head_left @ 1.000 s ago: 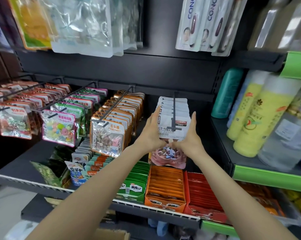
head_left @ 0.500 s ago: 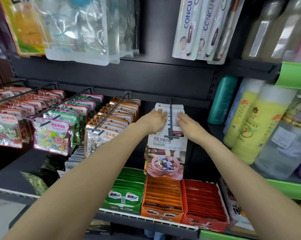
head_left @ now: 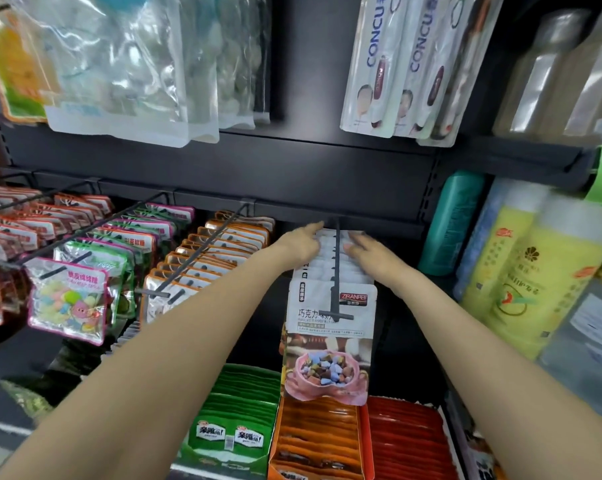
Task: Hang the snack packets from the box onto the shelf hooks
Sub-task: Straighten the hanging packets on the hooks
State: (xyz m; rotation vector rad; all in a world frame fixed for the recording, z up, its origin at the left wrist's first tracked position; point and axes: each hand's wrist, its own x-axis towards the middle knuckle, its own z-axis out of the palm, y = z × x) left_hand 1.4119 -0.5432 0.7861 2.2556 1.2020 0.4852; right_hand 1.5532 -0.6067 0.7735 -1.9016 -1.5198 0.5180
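We're at the shelf, both arms stretched to the dark hook (head_left: pixel 335 271) that juts out toward us. A row of white snack packets (head_left: pixel 330 327) hangs on that hook, the front one showing a pink bowl of coloured pieces and reaching down to the orange box (head_left: pixel 315 441) below the hook. Our left hand (head_left: pixel 301 245) lies on the packet tops just left of the hook, fingers stretched toward the back wall, touching the rear packets; whether the thumb pinches anything we cannot tell. Our right hand (head_left: pixel 369 254) lies just right of the hook, fingers fairly straight on the packet tops, not clearly gripping. Left of the hook hang orange-edged packets (head_left: pixel 202 265). Right of it stand a teal bottle (head_left: pixel 452 223) and yellow bottles (head_left: pixel 535 271). A green box (head_left: pixel 237 420) and a red box (head_left: pixel 407 441) flank the orange one.
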